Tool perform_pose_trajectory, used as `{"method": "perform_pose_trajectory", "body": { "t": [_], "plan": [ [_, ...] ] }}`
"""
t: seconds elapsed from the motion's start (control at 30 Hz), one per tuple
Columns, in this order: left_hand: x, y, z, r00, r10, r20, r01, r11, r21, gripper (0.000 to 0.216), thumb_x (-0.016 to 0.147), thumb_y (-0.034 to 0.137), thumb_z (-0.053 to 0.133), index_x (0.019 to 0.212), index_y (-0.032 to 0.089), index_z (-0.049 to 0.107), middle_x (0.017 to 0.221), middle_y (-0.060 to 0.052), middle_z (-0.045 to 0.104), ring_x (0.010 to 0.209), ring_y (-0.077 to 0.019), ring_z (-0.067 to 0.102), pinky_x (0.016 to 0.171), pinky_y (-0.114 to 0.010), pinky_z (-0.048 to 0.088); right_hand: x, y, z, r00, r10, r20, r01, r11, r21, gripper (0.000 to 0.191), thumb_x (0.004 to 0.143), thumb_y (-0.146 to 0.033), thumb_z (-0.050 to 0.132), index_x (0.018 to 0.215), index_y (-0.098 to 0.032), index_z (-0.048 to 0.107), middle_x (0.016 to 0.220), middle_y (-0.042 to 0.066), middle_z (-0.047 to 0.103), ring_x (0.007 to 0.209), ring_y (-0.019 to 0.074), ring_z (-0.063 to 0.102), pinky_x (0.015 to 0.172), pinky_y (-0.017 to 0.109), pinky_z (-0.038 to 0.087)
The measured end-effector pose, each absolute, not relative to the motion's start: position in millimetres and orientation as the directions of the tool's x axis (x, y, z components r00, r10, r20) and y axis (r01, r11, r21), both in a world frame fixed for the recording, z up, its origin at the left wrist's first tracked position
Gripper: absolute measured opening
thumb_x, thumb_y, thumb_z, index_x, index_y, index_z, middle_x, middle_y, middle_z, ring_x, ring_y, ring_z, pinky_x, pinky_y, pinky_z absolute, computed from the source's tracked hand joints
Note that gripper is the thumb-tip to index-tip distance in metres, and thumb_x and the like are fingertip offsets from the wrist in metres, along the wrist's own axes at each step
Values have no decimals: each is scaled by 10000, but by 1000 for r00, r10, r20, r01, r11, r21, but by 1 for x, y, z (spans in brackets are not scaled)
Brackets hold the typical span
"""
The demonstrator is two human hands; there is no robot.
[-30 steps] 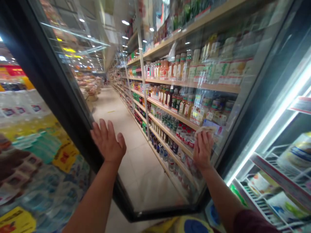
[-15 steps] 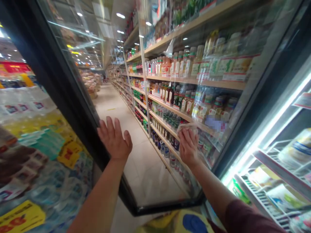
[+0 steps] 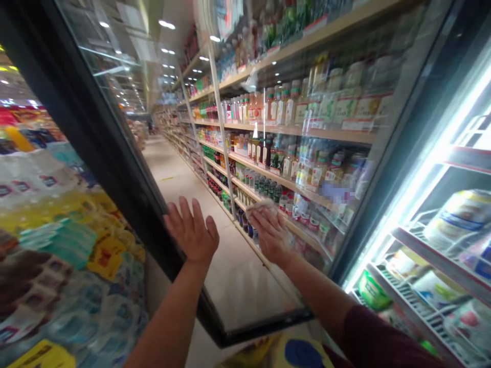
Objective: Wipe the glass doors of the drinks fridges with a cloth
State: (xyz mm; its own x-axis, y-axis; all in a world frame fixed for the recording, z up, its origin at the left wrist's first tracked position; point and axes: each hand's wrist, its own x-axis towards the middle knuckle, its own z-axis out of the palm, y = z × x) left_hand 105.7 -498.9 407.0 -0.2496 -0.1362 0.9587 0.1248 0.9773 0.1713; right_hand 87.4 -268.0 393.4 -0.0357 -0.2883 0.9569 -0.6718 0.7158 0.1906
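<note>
One cloth point(image 3: 264, 204) lies beneath the right hand point(image 3: 270, 232), which grasps it against the glass point(image 3: 245, 301); farther from it, to that hand's left, the left hand point(image 3: 194, 232) spreads empty fingers at the dark frame point(image 3: 118, 174). The cloth's long axis is unclear.

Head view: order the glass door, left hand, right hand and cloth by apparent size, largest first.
Glass door
Left hand and right hand: too alike to rank
Cloth, partly covered by the right hand
</note>
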Motion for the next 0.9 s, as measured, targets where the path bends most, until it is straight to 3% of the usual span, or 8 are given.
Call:
{"method": "perform_pose_trajectory", "body": {
  "t": [0.13,0.23,0.33,0.43,0.67,0.9],
  "plan": [
    [104,-499,407,-225,-127,966,108,982,154,609,1017,385,464,1529,58,511,1663,-259,360,1640,-382,103,1307,-672,107,72,-265,445,-56,-116,992,-638,768,54,483,1044,-127,394,1494,-161,569,1537,96,593,1620,189,288,1372,422,137],
    [102,-500,407,-207,-90,974,97,989,112,596,1021,356,469,1532,49,503,1656,-273,362,1638,-386,110,1301,-677,127,74,-273,447,-96,-60,994,-631,775,-14,494,1045,-123,410,1517,-169,550,1558,107,571,1617,202,297,1367,431,150],
    [101,-502,406,-199,-79,977,113,988,103,592,1028,341,478,1546,57,487,1651,-276,369,1638,-387,105,1296,-689,126,86,-291,407,-50,-113,992,-663,747,51,491,1007,-92,437,1452,-182,623,1437,70,678,1599,166,332,1383,377,121],
    [99,-504,406,-189,-79,979,146,983,108,594,1029,331,489,1562,67,471,1653,-271,369,1639,-385,101,1295,-699,112,90,-302,388,-18,-274,961,-708,682,181,490,982,-92,465,1418,-214,654,1390,3,712,1553,122,405,1391,323,91],
    [95,-504,408,-146,-20,989,104,994,36,618,1036,291,480,1605,61,409,1666,-273,341,1642,-365,102,1304,-663,143,70,-294,461,-62,-118,991,-658,752,48,553,1008,-121,447,1555,-165,518,1570,84,563,1629,174,256,1383,400,74],
    [92,-505,407,-220,-87,971,112,987,114,639,1035,348,457,1610,75,401,1683,-263,312,1645,-369,67,1306,-674,94,80,-291,414,-15,-323,946,-691,688,223,540,987,-115,451,1487,-259,594,1462,-52,661,1589,73,319,1398,306,52]
  ]
}}
